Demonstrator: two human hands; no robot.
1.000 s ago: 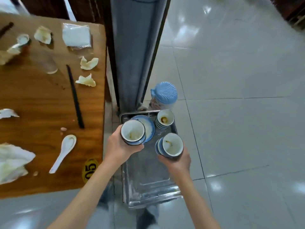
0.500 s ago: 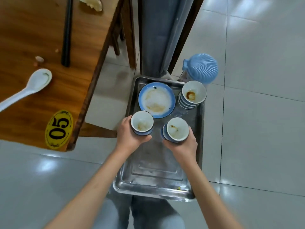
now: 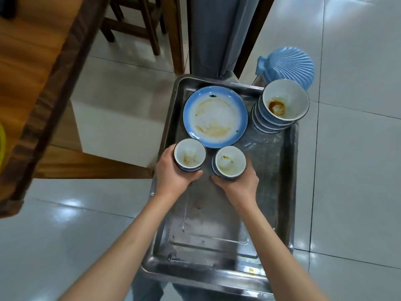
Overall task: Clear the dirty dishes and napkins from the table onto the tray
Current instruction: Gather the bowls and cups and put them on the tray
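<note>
A steel tray lies low in front of me. My left hand grips a small dirty blue-and-white bowl at the tray's left side. My right hand holds a short stack of similar bowls just right of it. Both sit low over the tray floor; I cannot tell whether they touch it. Behind them on the tray lie a stained blue-rimmed plate and a taller stack of dirty bowls.
The wooden table edge fills the upper left, with wooden stool legs behind it. A blue shell-shaped lid sits past the tray's far right corner. A grey post rises behind the tray. Glossy floor tiles surround everything.
Both hands lowered the bowls toward the tray, in front of the plate. My view dropped closer and turned away from the table, so its spoon, chopstick and napkins left the frame.
</note>
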